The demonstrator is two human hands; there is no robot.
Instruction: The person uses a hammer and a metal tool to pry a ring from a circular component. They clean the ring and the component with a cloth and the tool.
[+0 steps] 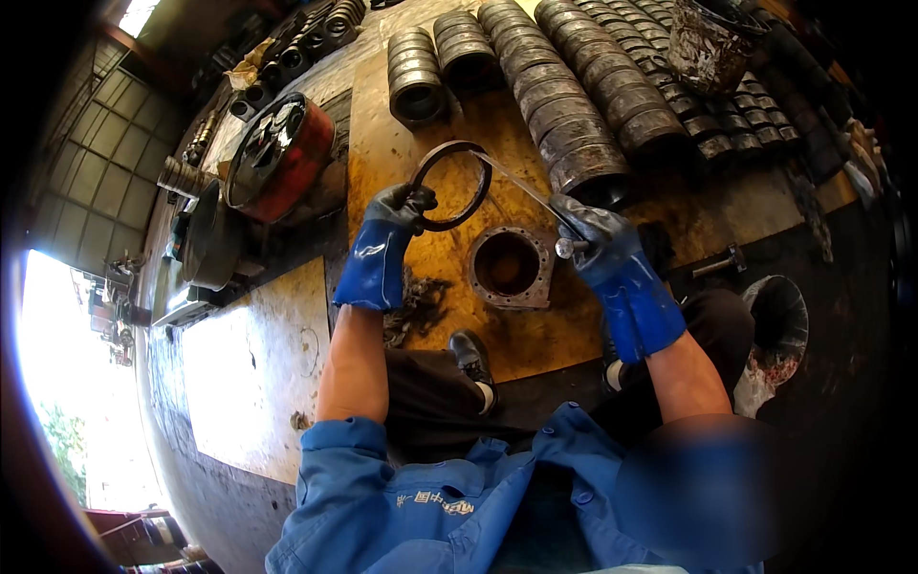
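Note:
My left hand (397, 209), in a grey and blue rubber glove, is closed on the left side of a dark metal ring (446, 226) and holds it up off the floor. In my right hand (601, 234), gloved alike, is a thin metal rod (521, 185). Its far end reaches the ring's upper right edge. A round metal end (565, 249) sticks out by the right fingers; whether it belongs to the rod I cannot tell. Below and between my hands, a round flanged metal housing (516, 300) with a dark bore rests on the oily yellow board (378, 124).
Rows of stacked metal rings (564, 124) lie beyond my hands. At the left stands a red drum (306, 153) with parts inside. A dirty bucket (712, 43) is at the far right, a bolt-like metal piece (719, 263) near my right knee, and dark rags (416, 306) by my left shoe.

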